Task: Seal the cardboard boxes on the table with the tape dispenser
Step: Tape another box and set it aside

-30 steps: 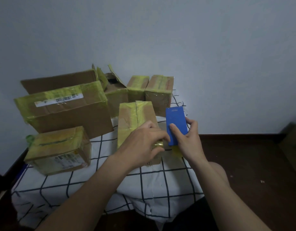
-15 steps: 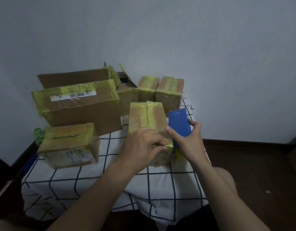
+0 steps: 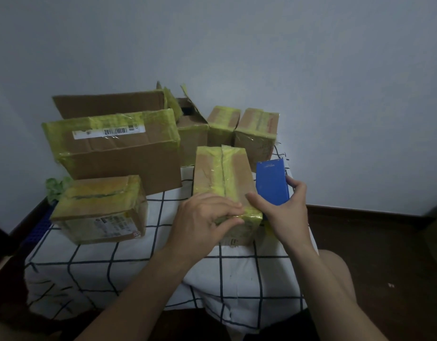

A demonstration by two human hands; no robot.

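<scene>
Blue plastic marks the tape dispenser (image 3: 271, 183). It stands upright in the right grip (image 3: 283, 212), thumb on its near-left face and fingers wrapped round its far side, just beside the right wall of the middle box (image 3: 222, 173) near the right edge of the bench (image 3: 101, 267).

The left grip (image 3: 202, 217) is curled over the near top edge of the middle box, fingers bearing on the yellow-green tape that runs along the centre seam and over the near end.

Other boxes on the checked cloth:
- small taped box (image 3: 99, 207), front left
- large labelled box (image 3: 114, 146), behind it, edges taped
- open box (image 3: 191, 124), flaps raised, at the back
- two taped boxes (image 3: 223, 121) at the back right, touching each other
</scene>
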